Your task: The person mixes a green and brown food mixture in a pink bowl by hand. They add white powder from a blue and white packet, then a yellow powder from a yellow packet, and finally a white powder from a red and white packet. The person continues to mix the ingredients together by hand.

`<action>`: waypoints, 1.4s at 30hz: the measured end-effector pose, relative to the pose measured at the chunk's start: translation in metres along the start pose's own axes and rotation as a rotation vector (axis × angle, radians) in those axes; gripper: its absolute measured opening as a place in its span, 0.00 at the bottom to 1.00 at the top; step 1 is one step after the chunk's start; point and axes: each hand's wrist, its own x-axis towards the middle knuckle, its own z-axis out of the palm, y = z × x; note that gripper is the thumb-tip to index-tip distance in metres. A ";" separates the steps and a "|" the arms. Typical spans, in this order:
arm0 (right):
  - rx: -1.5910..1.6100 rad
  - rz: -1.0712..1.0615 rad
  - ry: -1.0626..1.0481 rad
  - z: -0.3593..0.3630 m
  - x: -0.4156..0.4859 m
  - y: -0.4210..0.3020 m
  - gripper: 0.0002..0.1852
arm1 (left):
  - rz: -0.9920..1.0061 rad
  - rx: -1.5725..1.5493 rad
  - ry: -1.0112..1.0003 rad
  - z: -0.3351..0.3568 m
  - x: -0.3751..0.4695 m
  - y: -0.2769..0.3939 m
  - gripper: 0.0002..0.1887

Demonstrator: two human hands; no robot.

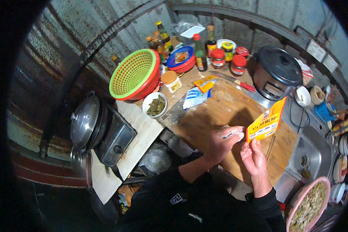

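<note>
My right hand [255,156] grips the lower edge of a yellow-orange printed packet [265,121], held tilted above a wooden board [229,100]. Just left of the packet, my left hand [224,142] has its fingers pinched together around a small, thin dark-and-pale item that I cannot make out. Beyond my hands, an opened orange packet [205,83] and a crumpled blue-and-white packet [195,98] lie at the board's far left edge. Behind the board rests a knife with a red handle [247,86].
Sauce bottles [200,55], red-lidded jars [238,65] and a rice cooker [278,69] stand along the back. To the left are nested colanders [134,75], a bowl of greens [154,105] and a lidded wok [85,121]. A sink [316,153] and pink basin [326,185] are at right.
</note>
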 end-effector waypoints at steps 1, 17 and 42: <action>-0.005 0.020 -0.014 0.007 0.014 0.007 0.16 | 0.040 0.013 0.047 -0.014 0.005 0.001 0.13; 0.034 0.171 -0.120 0.080 0.263 0.118 0.17 | -0.027 -0.671 0.761 -0.336 0.020 -0.010 0.07; -0.831 0.213 -0.048 0.199 0.334 0.268 0.11 | -0.202 -0.753 1.054 -0.333 -0.045 -0.038 0.05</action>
